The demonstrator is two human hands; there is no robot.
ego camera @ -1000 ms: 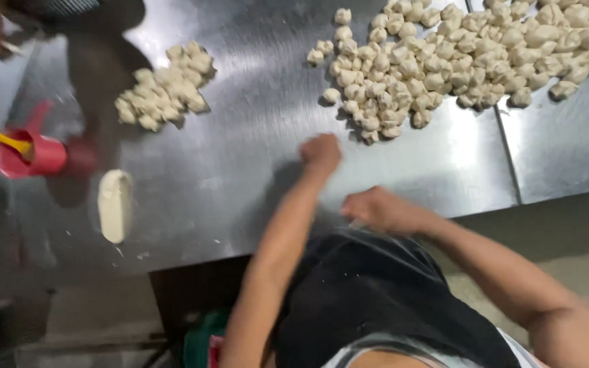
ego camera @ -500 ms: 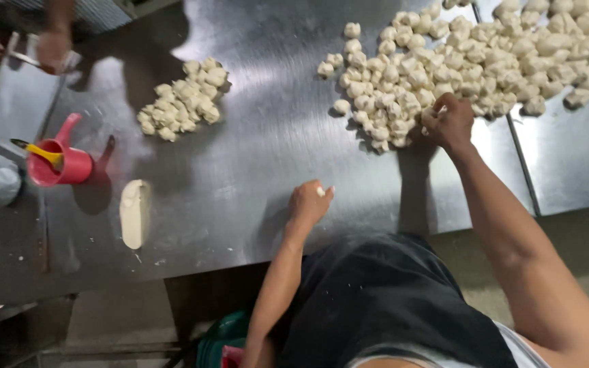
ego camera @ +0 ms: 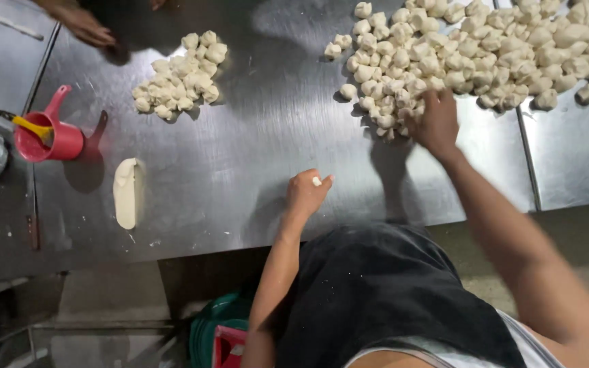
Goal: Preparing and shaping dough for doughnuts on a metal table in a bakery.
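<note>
Reaching farther now, the right hand [ego camera: 434, 123] digs curled fingers into the big heap of lumpy white dough pieces [ego camera: 485, 48] at far right. Left hand [ego camera: 306, 194] curls around one small dough bit [ego camera: 316, 181] on the shiny steel table [ego camera: 253, 157]. Second smaller dough pile [ego camera: 180, 75] far left; one flattened oval dough strip [ego camera: 128, 193] lies lengthwise near-to-far, by one red plastic jug [ego camera: 52, 136].

Under both hands the table [ego camera: 260, 143] is brushed sheet metal, dully glossy and dusted with flour; at the right hand [ego camera: 433, 123] the dough pieces [ego camera: 472, 48] look soft, matt and floury; the left hand [ego camera: 306, 194] pinches a pale matt bit; far to its left the red jug [ego camera: 52, 140] is smooth, shiny plastic; beside that, a flattened dough strip [ego camera: 128, 192] looks smooth.
</note>
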